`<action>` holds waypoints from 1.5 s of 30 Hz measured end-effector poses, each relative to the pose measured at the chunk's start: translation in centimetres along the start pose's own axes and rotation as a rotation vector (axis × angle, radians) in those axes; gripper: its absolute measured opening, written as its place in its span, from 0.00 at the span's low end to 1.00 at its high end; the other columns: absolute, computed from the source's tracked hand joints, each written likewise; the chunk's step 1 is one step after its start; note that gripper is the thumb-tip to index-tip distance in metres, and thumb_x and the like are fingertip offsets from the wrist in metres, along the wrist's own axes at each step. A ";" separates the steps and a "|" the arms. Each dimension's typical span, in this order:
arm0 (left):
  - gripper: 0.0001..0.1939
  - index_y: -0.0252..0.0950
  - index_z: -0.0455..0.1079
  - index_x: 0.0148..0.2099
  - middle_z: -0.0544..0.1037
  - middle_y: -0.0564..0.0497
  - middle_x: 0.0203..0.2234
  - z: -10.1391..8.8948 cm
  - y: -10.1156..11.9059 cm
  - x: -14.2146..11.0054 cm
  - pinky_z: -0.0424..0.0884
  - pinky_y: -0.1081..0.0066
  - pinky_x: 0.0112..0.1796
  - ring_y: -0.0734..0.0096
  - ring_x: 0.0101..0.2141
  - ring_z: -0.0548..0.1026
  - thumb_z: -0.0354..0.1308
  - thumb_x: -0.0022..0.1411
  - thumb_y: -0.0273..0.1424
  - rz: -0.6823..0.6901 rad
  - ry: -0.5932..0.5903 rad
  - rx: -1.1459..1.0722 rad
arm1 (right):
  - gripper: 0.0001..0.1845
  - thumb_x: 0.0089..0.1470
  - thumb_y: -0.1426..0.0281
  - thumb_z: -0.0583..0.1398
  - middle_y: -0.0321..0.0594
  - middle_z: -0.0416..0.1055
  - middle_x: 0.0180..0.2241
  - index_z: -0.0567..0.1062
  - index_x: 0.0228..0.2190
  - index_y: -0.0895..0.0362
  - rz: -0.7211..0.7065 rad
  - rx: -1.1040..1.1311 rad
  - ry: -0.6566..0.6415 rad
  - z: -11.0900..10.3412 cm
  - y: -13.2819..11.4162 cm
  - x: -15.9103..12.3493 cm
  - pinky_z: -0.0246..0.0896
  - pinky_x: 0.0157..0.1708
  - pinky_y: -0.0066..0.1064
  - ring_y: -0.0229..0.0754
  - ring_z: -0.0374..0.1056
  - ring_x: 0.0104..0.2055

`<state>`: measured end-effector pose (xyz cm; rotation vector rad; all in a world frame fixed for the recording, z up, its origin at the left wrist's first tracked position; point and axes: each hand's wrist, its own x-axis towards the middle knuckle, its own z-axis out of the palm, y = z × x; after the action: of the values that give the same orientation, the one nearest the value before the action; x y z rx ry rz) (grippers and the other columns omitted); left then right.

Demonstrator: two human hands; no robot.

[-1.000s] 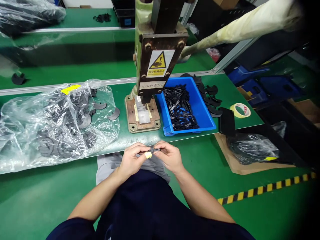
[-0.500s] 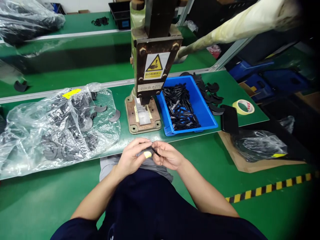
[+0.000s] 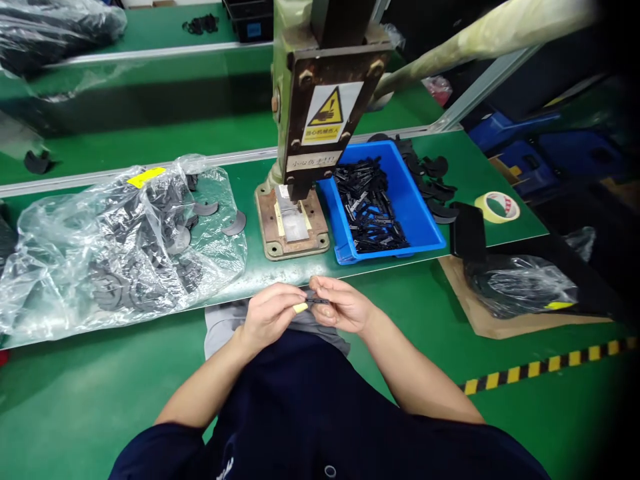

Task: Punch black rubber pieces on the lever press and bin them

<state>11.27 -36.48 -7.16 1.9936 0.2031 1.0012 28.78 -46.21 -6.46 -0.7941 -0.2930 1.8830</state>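
Just in front of the bench edge, both my hands meet over a small, narrow black plastic strip. My left hand pinches its left end; yellow tape wraps the thumb tip. Fingers of my right hand are closed on the other end. A dark patch shows between the fingertips, too covered to tell whether it is a second piece. Beyond the hands stands a hand press, its ram over a metal plate on the base. Right of it, a blue bin holds many similar black strips.
On the left lies a clear plastic bag with dark crescent-shaped pieces. More dark curved pieces lie right of the bin, near a black phone-like slab and a tape roll. The press lever reaches out upper right.
The black strip has turned from slanting to nearly level between my fingers. My hands stay together in front of the bench. The whole view has shifted slightly.
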 end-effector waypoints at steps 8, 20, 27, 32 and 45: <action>0.09 0.38 0.74 0.47 0.81 0.46 0.40 -0.3 -0.4 -0.6 0.78 0.69 0.41 0.69 0.39 0.80 0.60 0.65 0.24 -0.016 0.007 0.001 | 0.20 0.52 0.59 0.68 0.25 0.62 0.15 0.62 0.31 0.54 0.024 0.010 0.045 0.7 -0.1 0.2 0.44 0.19 0.22 0.28 0.53 0.16; 0.08 0.37 0.73 0.45 0.78 0.47 0.37 -2.5 -1.2 1.5 0.76 0.70 0.40 0.70 0.39 0.78 0.56 0.66 0.23 -0.039 0.007 0.126 | 0.19 0.54 0.56 0.65 0.28 0.65 0.18 0.63 0.31 0.54 -0.047 -0.023 0.161 0.7 -0.5 1.9 0.47 0.21 0.24 0.31 0.58 0.19; 0.05 0.36 0.74 0.37 0.79 0.49 0.35 -5.5 -5.6 8.9 0.73 0.69 0.40 0.69 0.37 0.76 0.57 0.66 0.28 -0.195 0.148 0.394 | 0.19 0.55 0.58 0.65 0.29 0.61 0.19 0.63 0.27 0.55 -0.236 -0.063 0.238 1.3 -2.4 0.5 0.44 0.23 0.27 0.30 0.53 0.21; 0.05 0.36 0.73 0.36 0.78 0.49 0.34 -5.0 -8.8 11.8 0.71 0.69 0.41 0.68 0.37 0.76 0.56 0.64 0.25 -0.190 0.043 0.473 | 0.18 0.54 0.57 0.65 0.31 0.61 0.20 0.65 0.26 0.55 -0.314 -0.132 0.249 1.2 -3.9 -1.7 0.43 0.24 0.29 0.32 0.54 0.22; 0.11 0.36 0.75 0.41 0.76 0.46 0.37 -3.7 -10.4 12.4 0.73 0.69 0.41 0.64 0.40 0.76 0.51 0.66 0.24 -0.123 -0.173 0.682 | 0.18 0.52 0.58 0.66 0.31 0.58 0.19 0.66 0.24 0.54 -0.445 -0.173 0.354 -0.9 -6.3 -4.3 0.43 0.23 0.29 0.33 0.52 0.22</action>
<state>19.10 -21.83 -6.90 2.6262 0.6300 0.7254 34.98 -47.32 -2.16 -1.0640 -0.3772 1.2882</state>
